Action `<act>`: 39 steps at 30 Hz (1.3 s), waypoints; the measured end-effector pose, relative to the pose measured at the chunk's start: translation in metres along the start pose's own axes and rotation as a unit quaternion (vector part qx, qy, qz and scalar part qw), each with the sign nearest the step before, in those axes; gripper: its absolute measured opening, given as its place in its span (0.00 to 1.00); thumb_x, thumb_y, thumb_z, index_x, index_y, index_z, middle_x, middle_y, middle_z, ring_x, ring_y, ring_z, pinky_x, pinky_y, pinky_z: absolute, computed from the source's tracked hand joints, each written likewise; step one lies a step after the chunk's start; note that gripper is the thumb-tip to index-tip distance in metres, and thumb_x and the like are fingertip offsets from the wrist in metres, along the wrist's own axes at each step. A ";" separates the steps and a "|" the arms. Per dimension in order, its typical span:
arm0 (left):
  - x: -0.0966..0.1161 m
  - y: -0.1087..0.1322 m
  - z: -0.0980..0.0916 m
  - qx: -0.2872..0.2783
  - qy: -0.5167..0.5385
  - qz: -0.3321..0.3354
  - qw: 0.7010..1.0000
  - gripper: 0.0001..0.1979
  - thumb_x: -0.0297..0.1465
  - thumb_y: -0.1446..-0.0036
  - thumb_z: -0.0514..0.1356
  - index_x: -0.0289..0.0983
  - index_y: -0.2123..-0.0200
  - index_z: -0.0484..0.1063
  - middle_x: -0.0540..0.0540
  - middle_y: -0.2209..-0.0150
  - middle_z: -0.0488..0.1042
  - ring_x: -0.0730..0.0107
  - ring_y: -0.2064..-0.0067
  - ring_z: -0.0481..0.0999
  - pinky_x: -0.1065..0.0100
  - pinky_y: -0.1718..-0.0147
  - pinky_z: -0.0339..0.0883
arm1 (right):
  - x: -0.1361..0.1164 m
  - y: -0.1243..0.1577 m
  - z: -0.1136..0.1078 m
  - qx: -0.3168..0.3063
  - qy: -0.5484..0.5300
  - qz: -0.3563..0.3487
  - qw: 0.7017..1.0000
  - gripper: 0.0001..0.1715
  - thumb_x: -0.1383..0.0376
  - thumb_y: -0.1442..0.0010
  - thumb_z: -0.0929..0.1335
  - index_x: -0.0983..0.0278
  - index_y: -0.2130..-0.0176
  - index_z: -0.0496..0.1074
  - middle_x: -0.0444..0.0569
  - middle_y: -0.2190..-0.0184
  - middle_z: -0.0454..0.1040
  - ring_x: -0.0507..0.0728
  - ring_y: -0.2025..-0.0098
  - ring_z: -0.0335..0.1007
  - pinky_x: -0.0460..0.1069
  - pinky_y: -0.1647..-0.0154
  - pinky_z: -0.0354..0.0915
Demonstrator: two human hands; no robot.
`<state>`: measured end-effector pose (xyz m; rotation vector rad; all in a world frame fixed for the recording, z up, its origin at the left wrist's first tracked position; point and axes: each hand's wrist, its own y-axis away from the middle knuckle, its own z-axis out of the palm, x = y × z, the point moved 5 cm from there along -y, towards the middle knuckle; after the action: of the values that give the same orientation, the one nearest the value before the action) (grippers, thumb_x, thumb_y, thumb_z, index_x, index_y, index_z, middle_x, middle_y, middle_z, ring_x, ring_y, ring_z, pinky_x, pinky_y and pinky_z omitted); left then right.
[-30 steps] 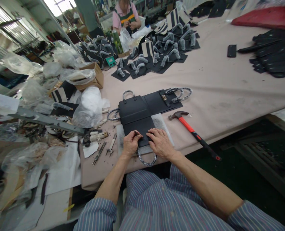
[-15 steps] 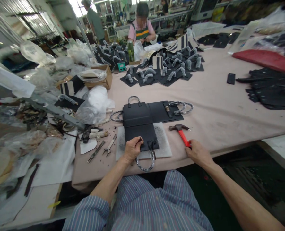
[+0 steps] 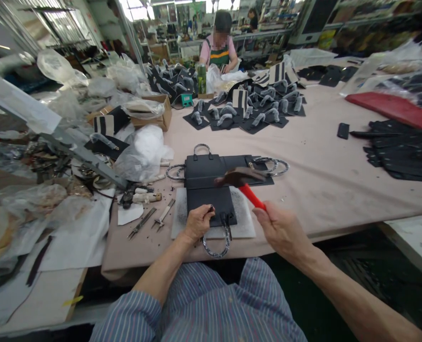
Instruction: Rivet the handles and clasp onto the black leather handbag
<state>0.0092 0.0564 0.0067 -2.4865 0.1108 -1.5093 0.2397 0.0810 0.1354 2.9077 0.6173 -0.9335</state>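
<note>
My right hand [image 3: 282,228] is closed round the red handle of a claw hammer [image 3: 250,194]. The hammer is raised, and its blurred head hangs over the black leather panels. My left hand [image 3: 199,223] is pinched on a small dark tool [image 3: 211,208], mostly hidden by the fingers, against the lower black bag panel [image 3: 207,197]. That panel has a plastic-wrapped handle [image 3: 216,254] at its near edge and lies on a pale slab [image 3: 246,223]. Further black panels [image 3: 204,167] with wrapped handles lie just beyond it.
Left of the slab lie metal dividers [image 3: 163,213] and a slim metal tool [image 3: 142,223]. Plastic bags [image 3: 143,152] and a carton [image 3: 166,114] crowd the left. Black pieces with wrapped handles [image 3: 246,121] are piled across the table. A person [image 3: 220,47] sits opposite. A phone-like black object [image 3: 343,130] lies right.
My right hand has lifted the hammer off the table, up and to the left over the panels. My left hand keeps its pinch at about the same spot on the panel.
</note>
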 end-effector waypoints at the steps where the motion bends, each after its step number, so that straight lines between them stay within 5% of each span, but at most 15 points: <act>1: 0.000 0.000 0.000 0.000 -0.003 -0.001 1.000 0.06 0.28 0.37 0.58 0.38 0.64 0.75 0.48 0.66 0.80 0.71 0.65 0.78 0.69 0.62 0.72 | -0.009 -0.002 0.001 -0.020 0.066 -0.036 0.997 0.21 0.52 0.30 0.58 0.61 0.70 0.63 0.46 0.78 0.67 0.53 0.79 0.58 0.50 0.75 0.50; 5: 0.000 0.001 0.000 0.000 -0.015 -0.003 1.000 0.06 0.29 0.37 0.58 0.38 0.64 0.76 0.48 0.68 0.79 0.71 0.68 0.77 0.70 0.65 0.70 | -0.030 -0.009 -0.006 -0.097 0.189 -0.094 0.973 0.16 0.58 0.29 0.59 0.61 0.68 0.64 0.46 0.78 0.69 0.52 0.81 0.56 0.52 0.77 0.45; 9: 0.001 0.001 0.000 -0.004 -0.004 0.007 1.000 0.06 0.29 0.37 0.58 0.38 0.64 0.76 0.47 0.65 0.80 0.71 0.65 0.78 0.69 0.60 0.72 | -0.048 -0.014 -0.044 0.096 0.077 -0.092 0.988 0.21 0.51 0.27 0.57 0.59 0.67 0.63 0.43 0.80 0.64 0.52 0.81 0.55 0.50 0.77 0.49; 11: 0.000 0.001 0.000 -0.008 -0.004 0.005 1.000 0.07 0.29 0.36 0.57 0.37 0.64 0.75 0.47 0.65 0.80 0.71 0.65 0.78 0.68 0.59 0.72 | -0.048 -0.008 -0.046 0.160 0.035 -0.090 0.982 0.21 0.52 0.27 0.55 0.59 0.66 0.63 0.43 0.80 0.63 0.52 0.81 0.56 0.49 0.77 0.51; 13: -0.001 0.001 0.000 -0.010 -0.011 0.000 1.000 0.07 0.30 0.36 0.57 0.37 0.64 0.75 0.47 0.66 0.79 0.71 0.65 0.77 0.69 0.61 0.71 | -0.043 -0.004 -0.028 0.095 0.068 -0.103 0.988 0.21 0.54 0.27 0.55 0.60 0.68 0.62 0.43 0.81 0.62 0.52 0.82 0.53 0.50 0.78 0.47; 15: -0.001 0.002 0.000 -0.009 -0.021 -0.004 1.000 0.07 0.30 0.36 0.57 0.37 0.65 0.75 0.48 0.68 0.78 0.72 0.67 0.76 0.70 0.64 0.70 | -0.035 -0.002 -0.008 -0.032 0.133 -0.105 0.985 0.20 0.56 0.28 0.57 0.60 0.71 0.61 0.44 0.82 0.63 0.51 0.83 0.50 0.51 0.79 0.42; 17: 0.000 0.002 0.000 -0.010 -0.022 0.000 1.000 0.07 0.29 0.37 0.57 0.38 0.66 0.75 0.48 0.69 0.78 0.72 0.68 0.76 0.70 0.64 0.70 | -0.033 -0.004 -0.008 -0.080 0.150 -0.096 0.981 0.18 0.57 0.29 0.59 0.60 0.70 0.61 0.44 0.82 0.63 0.51 0.84 0.49 0.51 0.79 0.41; 19: 0.001 0.001 -0.001 -0.010 -0.015 0.007 1.000 0.06 0.29 0.37 0.57 0.38 0.65 0.75 0.48 0.67 0.79 0.71 0.66 0.77 0.69 0.62 0.71 | -0.044 -0.010 -0.030 -0.001 0.099 -0.097 0.990 0.18 0.55 0.29 0.60 0.59 0.69 0.61 0.42 0.81 0.63 0.51 0.83 0.52 0.50 0.79 0.45; 22: 0.002 0.000 -0.001 -0.010 -0.008 0.012 1.000 0.06 0.29 0.37 0.58 0.38 0.65 0.75 0.47 0.65 0.80 0.71 0.65 0.78 0.69 0.60 0.71 | -0.056 -0.009 -0.062 0.214 -0.004 -0.069 0.974 0.17 0.53 0.27 0.58 0.59 0.65 0.63 0.42 0.79 0.64 0.52 0.80 0.59 0.49 0.77 0.52; 24: 0.001 0.000 -0.001 -0.014 -0.010 0.011 1.000 0.06 0.29 0.37 0.58 0.38 0.65 0.75 0.48 0.66 0.79 0.71 0.65 0.77 0.69 0.61 0.71 | -0.055 -0.004 -0.054 0.225 0.007 -0.082 0.971 0.18 0.53 0.27 0.56 0.59 0.65 0.62 0.43 0.79 0.65 0.53 0.80 0.59 0.49 0.77 0.52; 25: 0.000 0.000 0.000 -0.016 -0.014 0.010 1.000 0.06 0.29 0.37 0.58 0.38 0.65 0.74 0.48 0.67 0.79 0.72 0.66 0.77 0.69 0.62 0.70 | -0.052 -0.002 -0.041 0.169 0.043 -0.096 0.980 0.20 0.54 0.27 0.55 0.59 0.67 0.61 0.43 0.80 0.64 0.53 0.82 0.56 0.50 0.79 0.49; 27: 0.000 0.000 0.000 -0.017 -0.025 0.010 0.999 0.07 0.30 0.37 0.58 0.38 0.67 0.74 0.49 0.70 0.77 0.72 0.68 0.76 0.70 0.65 0.69 | -0.036 0.003 -0.009 -0.006 0.133 -0.098 0.986 0.20 0.55 0.27 0.55 0.59 0.69 0.60 0.44 0.82 0.64 0.53 0.84 0.53 0.51 0.79 0.42; 29: 0.001 0.000 -0.001 -0.014 -0.027 0.016 0.999 0.07 0.30 0.37 0.58 0.38 0.67 0.74 0.49 0.71 0.77 0.72 0.69 0.75 0.70 0.67 0.69 | -0.010 0.008 0.009 -0.117 0.182 -0.043 0.975 0.19 0.55 0.28 0.56 0.60 0.68 0.62 0.45 0.80 0.67 0.53 0.82 0.55 0.51 0.77 0.40; 36: 0.004 0.000 -0.003 -0.017 -0.007 0.005 1.000 0.06 0.28 0.37 0.58 0.38 0.64 0.75 0.47 0.64 0.80 0.70 0.63 0.79 0.68 0.59 0.72 | 0.110 0.024 0.019 -0.125 0.038 0.191 0.973 0.21 0.53 0.32 0.56 0.60 0.72 0.62 0.46 0.79 0.68 0.56 0.75 0.65 0.50 0.72 0.56; 39: 0.004 0.000 -0.003 -0.022 -0.010 -0.003 1.000 0.06 0.29 0.37 0.58 0.39 0.62 0.76 0.47 0.63 0.81 0.69 0.61 0.79 0.67 0.58 0.73 | 0.159 0.032 0.029 -0.122 0.102 0.262 0.952 0.23 0.54 0.32 0.55 0.61 0.70 0.66 0.51 0.76 0.71 0.59 0.72 0.69 0.52 0.69 0.62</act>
<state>0.0084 0.0556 0.0116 -2.5382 0.1353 -1.4994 0.3537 0.1046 0.0186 2.7323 -0.0516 -0.4584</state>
